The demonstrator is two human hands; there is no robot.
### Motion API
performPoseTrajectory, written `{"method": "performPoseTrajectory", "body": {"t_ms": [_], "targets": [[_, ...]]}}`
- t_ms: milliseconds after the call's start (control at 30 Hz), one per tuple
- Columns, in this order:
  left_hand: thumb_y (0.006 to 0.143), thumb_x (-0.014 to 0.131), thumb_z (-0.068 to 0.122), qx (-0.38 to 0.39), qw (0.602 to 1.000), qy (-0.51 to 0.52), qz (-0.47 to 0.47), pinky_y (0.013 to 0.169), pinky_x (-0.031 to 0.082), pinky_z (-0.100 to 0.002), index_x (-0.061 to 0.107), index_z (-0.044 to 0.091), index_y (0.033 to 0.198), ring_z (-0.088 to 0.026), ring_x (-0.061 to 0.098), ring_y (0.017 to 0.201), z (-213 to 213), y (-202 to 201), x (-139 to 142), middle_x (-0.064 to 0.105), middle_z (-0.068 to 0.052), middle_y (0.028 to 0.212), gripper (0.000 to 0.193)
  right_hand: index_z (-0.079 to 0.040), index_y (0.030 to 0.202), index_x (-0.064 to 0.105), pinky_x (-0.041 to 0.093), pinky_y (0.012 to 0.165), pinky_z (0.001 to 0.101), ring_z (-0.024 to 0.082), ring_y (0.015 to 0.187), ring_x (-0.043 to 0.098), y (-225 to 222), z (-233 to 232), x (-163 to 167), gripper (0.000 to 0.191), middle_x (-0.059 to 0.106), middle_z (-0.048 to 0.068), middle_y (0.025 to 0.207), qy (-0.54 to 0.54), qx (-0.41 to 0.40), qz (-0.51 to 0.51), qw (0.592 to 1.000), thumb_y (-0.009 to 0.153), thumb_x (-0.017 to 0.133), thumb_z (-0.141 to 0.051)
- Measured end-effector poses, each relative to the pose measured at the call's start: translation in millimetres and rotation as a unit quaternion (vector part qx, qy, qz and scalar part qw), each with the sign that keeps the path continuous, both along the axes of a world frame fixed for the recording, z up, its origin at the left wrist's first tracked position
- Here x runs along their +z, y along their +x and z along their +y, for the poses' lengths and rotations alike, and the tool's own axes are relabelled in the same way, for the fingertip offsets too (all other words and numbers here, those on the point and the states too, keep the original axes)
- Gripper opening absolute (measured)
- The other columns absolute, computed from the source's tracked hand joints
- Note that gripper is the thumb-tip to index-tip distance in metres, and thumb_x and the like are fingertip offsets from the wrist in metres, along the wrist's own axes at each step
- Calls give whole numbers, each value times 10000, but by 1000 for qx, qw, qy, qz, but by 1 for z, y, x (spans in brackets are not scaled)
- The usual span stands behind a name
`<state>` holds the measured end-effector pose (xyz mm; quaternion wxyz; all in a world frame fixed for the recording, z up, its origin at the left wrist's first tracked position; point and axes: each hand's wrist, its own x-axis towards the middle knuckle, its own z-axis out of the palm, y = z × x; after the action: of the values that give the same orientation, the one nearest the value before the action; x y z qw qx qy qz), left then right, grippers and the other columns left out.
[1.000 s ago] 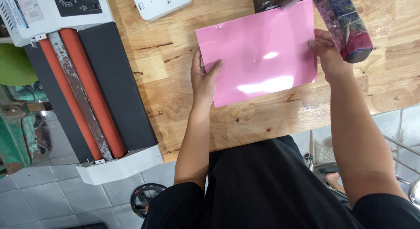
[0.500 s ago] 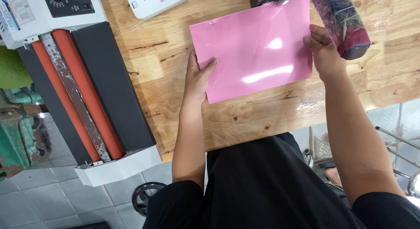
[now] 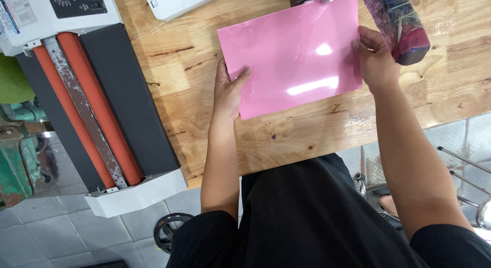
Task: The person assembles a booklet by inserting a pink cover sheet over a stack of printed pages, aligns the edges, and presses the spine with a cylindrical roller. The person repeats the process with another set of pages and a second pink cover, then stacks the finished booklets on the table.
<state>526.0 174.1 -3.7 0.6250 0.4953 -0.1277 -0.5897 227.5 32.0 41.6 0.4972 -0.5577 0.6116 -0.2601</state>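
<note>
Left of the fingers sits a roller machine with orange rubber rollers and a white casing (nothing is fed into it yet). The left hand pinches the pink sheet's left edge, thumb on top; the right hand grips its right edge. The glossy, flat sheet lies between them on the grained wooden table. Just beyond the right fingers lies a dark wrapped roll.
</note>
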Motion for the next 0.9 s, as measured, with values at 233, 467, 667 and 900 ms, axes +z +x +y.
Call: {"method": "performPoseTrajectory", "body": {"t_ms": [233,467,667,900], "targets": [[963,691,36,11,1000,1,-6,1043,554,-374,402,36,1451,-210,621,1227,-2,-1,0,613,-137,1337,567,-74,1386,624,525,1006,262,121,1143,662,1,1,1,335,705,40,1264,-9,-5,35,999,1066,657,-164],[956,700,11,28,1000,-9,0,1052,535,-365,418,25,1448,-205,617,1226,-1,-1,-3,620,-133,1329,567,-123,1381,657,523,993,260,119,1133,667,4,8,3,329,713,30,1255,-28,-21,105,994,1063,666,-206],[948,702,9,30,999,-10,6,1043,541,-371,417,20,1446,-212,623,1219,0,-1,-6,627,-134,1319,574,-73,1391,618,529,1026,260,121,1172,662,6,7,-1,347,704,45,1284,-24,-5,6,1000,1057,670,-151],[956,686,18,24,1000,-2,-1,1058,540,-369,414,27,1453,-207,615,1244,1,-1,-7,623,-127,1330,567,-64,1392,602,518,1026,273,130,1177,666,-1,5,-5,347,696,57,1293,-13,-23,27,999,1060,666,-142]]}}
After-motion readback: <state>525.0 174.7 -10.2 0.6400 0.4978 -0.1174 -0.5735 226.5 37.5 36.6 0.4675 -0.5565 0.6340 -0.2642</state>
